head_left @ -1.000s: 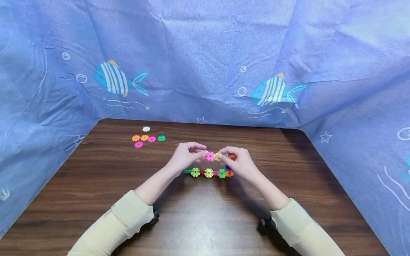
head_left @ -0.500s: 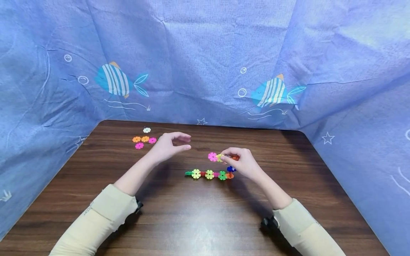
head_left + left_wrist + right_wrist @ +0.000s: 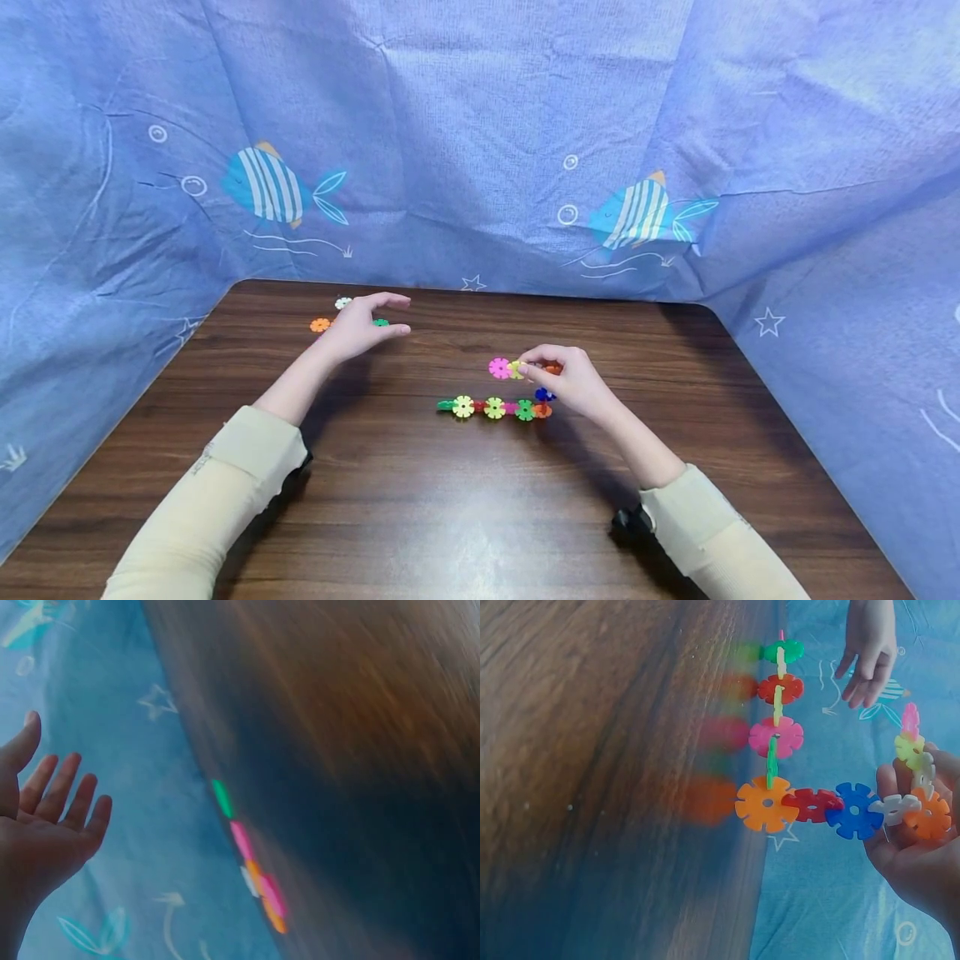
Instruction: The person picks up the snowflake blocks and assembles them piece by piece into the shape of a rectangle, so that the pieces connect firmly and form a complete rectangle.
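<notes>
Several loose discs (image 3: 320, 325) remain unjoined near the spread, unladen left hand (image 3: 358, 327), while I see the linked, twice-bent chain (image 3: 491, 405) on the tabletop (image 3: 420, 500), its far side pinched by the right hand (image 3: 567, 380).

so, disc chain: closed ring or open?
Open: in the head view, the chain held by the right hand has its pink end disc and green end disc apart.

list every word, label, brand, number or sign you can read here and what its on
None can be read.
Left sleeve: small grey marks, too small to read.
Right sleeve: faint marks, too small to read.
Blue cloth: pictures only, no lettering seen.
Chain of flower discs: no lettering seen.
</notes>
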Demonstrator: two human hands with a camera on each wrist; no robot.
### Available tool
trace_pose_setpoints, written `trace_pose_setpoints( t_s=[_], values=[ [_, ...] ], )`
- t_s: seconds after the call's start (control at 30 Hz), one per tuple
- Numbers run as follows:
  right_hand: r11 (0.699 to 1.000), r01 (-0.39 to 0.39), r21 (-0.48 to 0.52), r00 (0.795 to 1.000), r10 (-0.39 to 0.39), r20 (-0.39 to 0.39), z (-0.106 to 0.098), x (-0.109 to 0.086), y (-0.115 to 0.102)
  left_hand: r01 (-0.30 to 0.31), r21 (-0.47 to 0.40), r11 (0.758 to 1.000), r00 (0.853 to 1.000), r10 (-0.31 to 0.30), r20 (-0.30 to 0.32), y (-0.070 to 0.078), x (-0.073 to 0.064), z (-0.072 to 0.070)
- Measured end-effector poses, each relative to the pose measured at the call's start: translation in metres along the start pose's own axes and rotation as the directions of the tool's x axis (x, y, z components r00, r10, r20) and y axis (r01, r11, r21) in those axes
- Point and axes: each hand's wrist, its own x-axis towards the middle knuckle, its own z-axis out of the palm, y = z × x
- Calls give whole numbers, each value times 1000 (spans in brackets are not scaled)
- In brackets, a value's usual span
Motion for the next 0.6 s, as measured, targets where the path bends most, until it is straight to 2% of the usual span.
trace_pose_setpoints(
  t_s=[0.27, 0.6],
  values=[
    [1000, -8, 24, 1000, 8, 12, 0, 1, 2, 73, 26, 997, 997, -74, 30, -37, 10, -2],
    [999, -32, 26, 999, 31, 25, -1, 1, 1, 149, 20, 989, 979, -150, 137, -63, 17, -1]
  ],
)
